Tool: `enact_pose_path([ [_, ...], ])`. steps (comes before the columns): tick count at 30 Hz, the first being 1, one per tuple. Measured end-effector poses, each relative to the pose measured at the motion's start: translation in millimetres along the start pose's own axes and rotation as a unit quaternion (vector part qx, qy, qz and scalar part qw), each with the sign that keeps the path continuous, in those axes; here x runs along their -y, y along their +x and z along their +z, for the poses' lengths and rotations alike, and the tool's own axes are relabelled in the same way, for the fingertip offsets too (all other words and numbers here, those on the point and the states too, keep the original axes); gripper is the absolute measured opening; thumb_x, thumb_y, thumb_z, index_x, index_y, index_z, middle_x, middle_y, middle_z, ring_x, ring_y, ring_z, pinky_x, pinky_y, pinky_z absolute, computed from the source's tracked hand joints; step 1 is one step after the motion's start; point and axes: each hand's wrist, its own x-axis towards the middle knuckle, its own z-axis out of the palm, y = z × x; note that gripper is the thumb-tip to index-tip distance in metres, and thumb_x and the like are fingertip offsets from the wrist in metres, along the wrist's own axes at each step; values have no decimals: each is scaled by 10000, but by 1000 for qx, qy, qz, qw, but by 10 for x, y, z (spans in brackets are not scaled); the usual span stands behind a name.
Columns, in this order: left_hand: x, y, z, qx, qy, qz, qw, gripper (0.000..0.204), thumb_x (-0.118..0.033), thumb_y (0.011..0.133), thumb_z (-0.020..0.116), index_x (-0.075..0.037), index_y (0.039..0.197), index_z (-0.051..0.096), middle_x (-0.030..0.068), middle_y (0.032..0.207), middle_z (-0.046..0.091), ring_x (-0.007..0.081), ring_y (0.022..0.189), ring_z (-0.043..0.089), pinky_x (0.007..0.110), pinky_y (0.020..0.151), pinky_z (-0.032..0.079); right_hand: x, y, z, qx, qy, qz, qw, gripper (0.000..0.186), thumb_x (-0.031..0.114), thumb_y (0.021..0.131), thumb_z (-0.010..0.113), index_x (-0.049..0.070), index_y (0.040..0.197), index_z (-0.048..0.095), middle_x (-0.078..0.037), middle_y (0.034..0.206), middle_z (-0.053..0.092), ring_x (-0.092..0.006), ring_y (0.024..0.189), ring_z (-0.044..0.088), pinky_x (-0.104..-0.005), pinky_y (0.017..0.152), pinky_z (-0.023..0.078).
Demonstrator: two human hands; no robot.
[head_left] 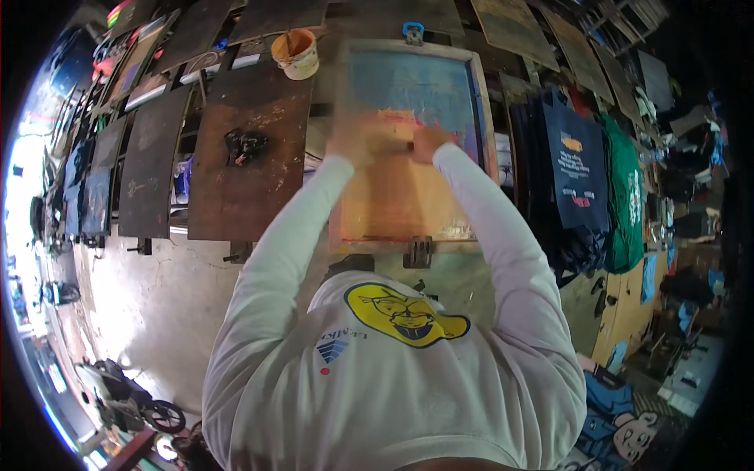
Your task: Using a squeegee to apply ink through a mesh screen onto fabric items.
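Note:
A screen-printing frame (481,102) with a wooden rim lies flat in front of me, its mesh blue at the far part and orange nearer me. Over the mesh, a squeegee (387,147) spans the space between my hands, smeared by motion. My right hand (430,144) is closed round its right end. At the left end is my left hand (345,146), too blurred for its fingers to show. A blue clamp (413,32) sits at the frame's far edge, and a dark metal hinge (419,252) at the near edge.
A white bucket (300,67) with orange inside stands at the far left. On the brown board (243,188) to the left lies a crumpled black thing (245,147). Navy (580,157) and green cloth bags (622,196) hang in a stack at the right. A motorbike (133,396) stands lower left.

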Motion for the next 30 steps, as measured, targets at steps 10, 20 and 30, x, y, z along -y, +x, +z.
enact_pose_path([
  [10, 384, 33, 491, 22, 144, -53, 988, 327, -271, 694, 701, -155, 998, 670, 193, 944, 701, 376, 942, 677, 482, 828, 544, 166, -298, 268, -8, 26, 23, 999, 246, 279, 795, 660, 89, 925, 748, -188, 975, 716, -351, 913, 699, -463, 824, 555],
  [20, 58, -1039, 647, 64, 177, -24, 982, 333, -377, 803, 649, -113, 998, 708, 192, 874, 712, 376, 872, 700, 496, 776, 557, 479, -1493, 210, 84, 48, 23, 995, 248, 242, 778, 659, 47, 909, 740, -202, 944, 718, -340, 926, 702, -451, 809, 557],
  [30, -479, -841, 824, -19, 149, -4, 989, 265, -306, 755, 664, -81, 881, 724, 199, 890, 706, 375, 869, 688, 477, 793, 548, -91, -1049, 133, -90, 13, 21, 996, 250, 241, 788, 634, 40, 893, 739, -228, 926, 708, -364, 914, 696, -463, 817, 552],
])
